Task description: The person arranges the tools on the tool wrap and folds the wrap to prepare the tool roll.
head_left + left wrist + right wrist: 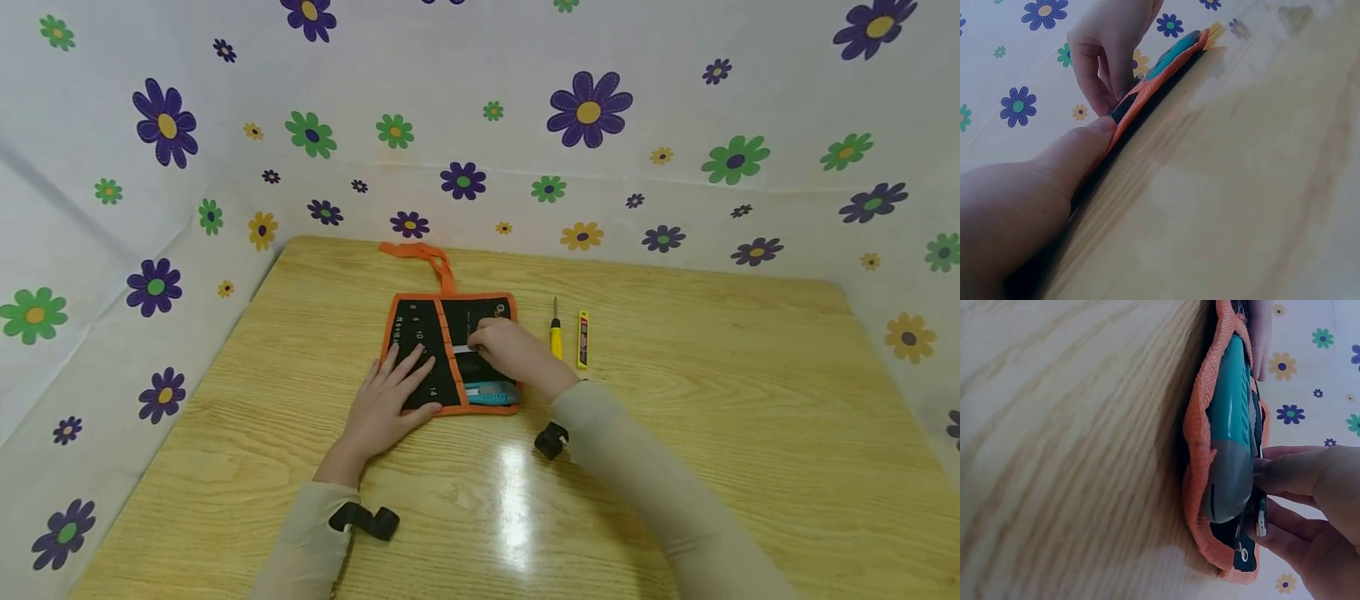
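A black tool pouch (480, 310) with orange edging lies unfolded on the table. My left hand (384, 410) rests flat on its left half, fingers spread; the thumb (1102, 125) presses near the edge in the left wrist view. My right hand (512, 350) is over the right half, thumb and fingers pinching a thin flat dark piece with a shiny edge (1262, 515). Its kind is hidden by the fingers. A pale strip (463, 350) shows beside those fingertips. A teal and grey utility knife (1230, 419) sits in the pocket nearest the pouch's front edge.
Right of the pouch lie a yellow-handled screwdriver (556, 337) and a narrow yellow and dark pack (583, 340). An orange tie strap (438, 262) trails behind the pouch. A flowered cloth (517, 183) hangs behind the wooden table (712, 400).
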Available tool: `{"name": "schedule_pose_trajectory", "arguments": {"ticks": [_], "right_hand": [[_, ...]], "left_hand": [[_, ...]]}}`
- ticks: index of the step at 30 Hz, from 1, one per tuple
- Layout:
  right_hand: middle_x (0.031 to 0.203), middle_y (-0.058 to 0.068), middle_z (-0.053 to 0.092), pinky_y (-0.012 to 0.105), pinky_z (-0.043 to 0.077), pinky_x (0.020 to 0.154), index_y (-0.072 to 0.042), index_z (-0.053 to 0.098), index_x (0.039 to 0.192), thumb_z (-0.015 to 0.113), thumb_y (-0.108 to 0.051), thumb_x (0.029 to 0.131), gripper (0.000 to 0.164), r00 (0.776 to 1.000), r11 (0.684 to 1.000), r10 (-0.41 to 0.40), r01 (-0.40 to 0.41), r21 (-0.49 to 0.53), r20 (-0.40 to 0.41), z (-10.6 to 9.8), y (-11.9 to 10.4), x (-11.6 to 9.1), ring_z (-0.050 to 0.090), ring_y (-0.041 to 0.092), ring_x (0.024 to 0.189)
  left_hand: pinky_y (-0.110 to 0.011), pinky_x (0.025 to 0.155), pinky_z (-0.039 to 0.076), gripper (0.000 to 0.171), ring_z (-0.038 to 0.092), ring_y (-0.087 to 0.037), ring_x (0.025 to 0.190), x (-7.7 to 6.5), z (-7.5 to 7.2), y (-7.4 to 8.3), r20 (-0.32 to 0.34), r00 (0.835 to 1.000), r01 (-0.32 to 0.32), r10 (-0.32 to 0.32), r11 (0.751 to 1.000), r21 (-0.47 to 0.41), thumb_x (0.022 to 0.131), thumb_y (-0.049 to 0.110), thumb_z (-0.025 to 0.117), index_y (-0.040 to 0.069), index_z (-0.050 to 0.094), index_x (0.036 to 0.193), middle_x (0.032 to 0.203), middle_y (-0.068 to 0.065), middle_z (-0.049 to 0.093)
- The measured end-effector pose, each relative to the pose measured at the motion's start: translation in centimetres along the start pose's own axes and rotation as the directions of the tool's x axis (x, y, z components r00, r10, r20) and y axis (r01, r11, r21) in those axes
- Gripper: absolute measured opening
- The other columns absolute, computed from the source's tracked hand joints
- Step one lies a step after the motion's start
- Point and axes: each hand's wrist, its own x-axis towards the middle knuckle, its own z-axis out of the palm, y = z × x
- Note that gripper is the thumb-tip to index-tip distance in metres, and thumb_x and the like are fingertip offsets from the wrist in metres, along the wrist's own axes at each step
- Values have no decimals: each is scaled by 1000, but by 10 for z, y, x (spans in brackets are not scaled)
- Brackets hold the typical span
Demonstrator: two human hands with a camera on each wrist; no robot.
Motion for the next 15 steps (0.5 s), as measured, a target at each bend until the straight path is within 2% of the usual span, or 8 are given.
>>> {"name": "schedule_pose_trajectory", "arguments": {"ticks": [9, 15], "right_hand": [[108, 10, 63, 31, 51, 84, -3, 69, 113, 67, -7, 90, 23, 998, 995, 62, -64, 77, 28, -7, 4, -7, 60, 23, 99], [109, 13, 64, 35, 52, 83, 0, 67, 112, 67, -5, 90, 23, 980, 972, 200, -199, 129, 4, -21, 16, -24, 61, 26, 100]], "left_hand": [[-51, 114, 2, 71, 2, -29, 145, 0, 0, -1, -5, 1000, 4, -4, 1000, -3, 91, 59, 52, 25, 34, 150, 158, 2, 20], [-51, 114, 3, 71, 5, -31, 145, 0, 0, 0, -30, 1000, -2, 1, 1000, -15, 90, 57, 55, 22, 37, 149, 157, 0, 23]]}}
